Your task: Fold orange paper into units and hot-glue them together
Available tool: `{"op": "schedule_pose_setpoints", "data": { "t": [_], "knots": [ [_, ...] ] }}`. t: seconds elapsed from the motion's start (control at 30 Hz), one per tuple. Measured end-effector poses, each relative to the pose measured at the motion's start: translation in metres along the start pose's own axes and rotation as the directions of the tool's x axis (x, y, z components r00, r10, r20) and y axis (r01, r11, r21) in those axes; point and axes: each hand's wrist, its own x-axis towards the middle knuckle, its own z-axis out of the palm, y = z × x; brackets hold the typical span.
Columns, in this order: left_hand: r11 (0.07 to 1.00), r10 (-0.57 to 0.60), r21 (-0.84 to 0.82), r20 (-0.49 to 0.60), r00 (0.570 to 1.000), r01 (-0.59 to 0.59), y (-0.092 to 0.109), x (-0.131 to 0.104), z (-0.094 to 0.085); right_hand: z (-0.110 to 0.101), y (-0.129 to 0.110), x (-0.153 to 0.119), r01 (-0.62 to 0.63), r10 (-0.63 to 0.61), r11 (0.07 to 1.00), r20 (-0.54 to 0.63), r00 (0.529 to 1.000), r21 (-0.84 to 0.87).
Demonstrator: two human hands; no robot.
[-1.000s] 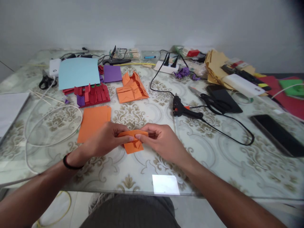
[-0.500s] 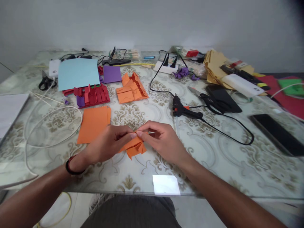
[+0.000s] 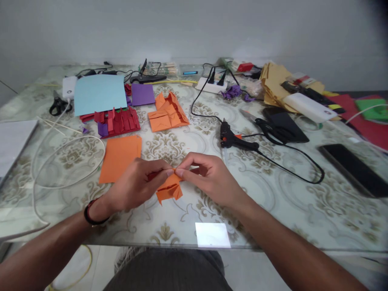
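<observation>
Between my two hands is a folded piece of orange paper (image 3: pixel 169 192), its creased flaps hanging toward the table's front edge. My left hand (image 3: pixel 140 184) pinches its upper edge between thumb and forefinger. Close against those fingertips, my right hand (image 3: pixel 209 176) pinches the same edge from the right. The fingers cover part of the paper. Just beyond my left hand lies a stack of flat orange sheets (image 3: pixel 119 157). Farther back sit folded orange pieces (image 3: pixel 167 114), beside a row of folded red pieces (image 3: pixel 123 122).
A black glue gun (image 3: pixel 236 139) lies right of my hands, its cord looping across the table. Black scissors (image 3: pixel 269 129) and a phone (image 3: pixel 354 169) are farther right. A white cable (image 3: pixel 68 139) curls at left. A power strip (image 3: pixel 212 85) stands at the back.
The folded orange paper has shifted and turned slightly to the left, its lower flap tilting differently. Both hands keep pinching it in nearly the same place.
</observation>
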Motion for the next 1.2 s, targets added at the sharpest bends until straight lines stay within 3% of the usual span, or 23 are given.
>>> {"op": "schedule_pose_setpoints", "data": {
  "t": [0.2, 0.33, 0.47, 0.6, 0.73, 0.83, 1.03, 1.2],
  "knots": [
    [1.000, -0.022, 0.020, -0.059, 0.998, 0.023, -0.003, 0.000, -0.014, -0.016, -0.004, 0.002, 0.032, -0.034, 0.998, -0.039, 0.999, -0.051],
    [0.998, -0.054, 0.018, -0.036, 0.998, 0.055, -0.004, 0.001, -0.010, -0.015, -0.002, 0.002, 0.051, -0.053, 0.998, -0.046, 0.998, -0.048],
    [0.981, -0.106, -0.162, -0.006, 0.994, 0.104, -0.006, 0.003, -0.002, -0.001, 0.002, 0.001, 0.015, -0.014, 0.999, 0.020, 1.000, -0.033],
    [0.941, -0.195, -0.301, -0.103, 0.975, 0.156, -0.007, 0.005, -0.002, 0.001, 0.003, 0.001, -0.007, 0.012, 0.998, -0.082, 0.997, 0.059],
    [0.958, -0.178, -0.254, -0.156, 0.972, 0.135, -0.004, 0.004, -0.002, -0.002, 0.002, 0.001, 0.011, -0.010, 1.000, -0.055, 0.998, 0.016],
    [0.953, -0.183, -0.264, -0.111, 0.977, 0.148, -0.001, 0.003, -0.001, 0.000, 0.002, 0.000, 0.005, -0.006, 1.000, -0.024, 1.000, -0.027],
    [0.916, -0.260, -0.322, -0.024, 0.965, 0.239, -0.001, 0.003, -0.002, 0.000, 0.004, -0.001, 0.023, -0.023, 1.000, -0.084, 0.996, 0.003],
    [0.981, -0.180, -0.089, -0.099, 0.979, 0.171, -0.004, 0.002, -0.010, -0.005, 0.002, 0.001, 0.040, -0.037, 0.999, -0.091, 0.995, 0.026]
  ]
}}
